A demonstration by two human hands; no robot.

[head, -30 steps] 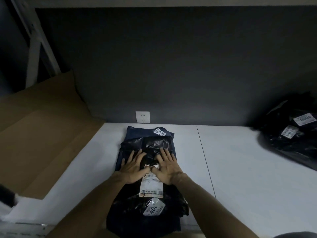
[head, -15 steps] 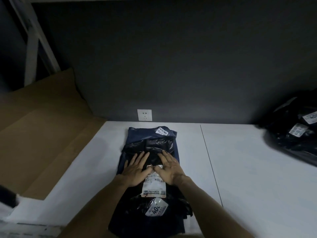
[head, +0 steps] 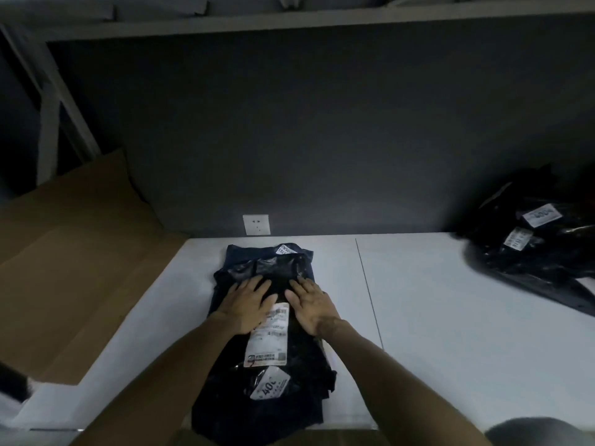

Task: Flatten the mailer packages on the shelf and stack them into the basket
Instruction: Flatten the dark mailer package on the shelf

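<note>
A black mailer package [head: 273,375] with white shipping labels lies lengthwise on the white shelf [head: 434,300], on top of a dark blue mailer [head: 244,255] whose far end sticks out behind it. My left hand [head: 246,304] and my right hand [head: 310,304] lie flat side by side on the black mailer's middle, fingers straight and spread, pressing down on it. A heap of several black mailers [head: 534,239] with white labels sits at the far right of the shelf. No basket is in view.
Flat brown cardboard [head: 64,268] leans over the shelf's left side. A dark grey wall with a white socket [head: 256,224] closes the back. A shelf board [head: 289,17] runs overhead, with a slanted metal brace [head: 51,101] at the left.
Both hands have slid a little apart, uncovering more of the long white label between them. The camera has tilted up, showing the upper shelf board.
</note>
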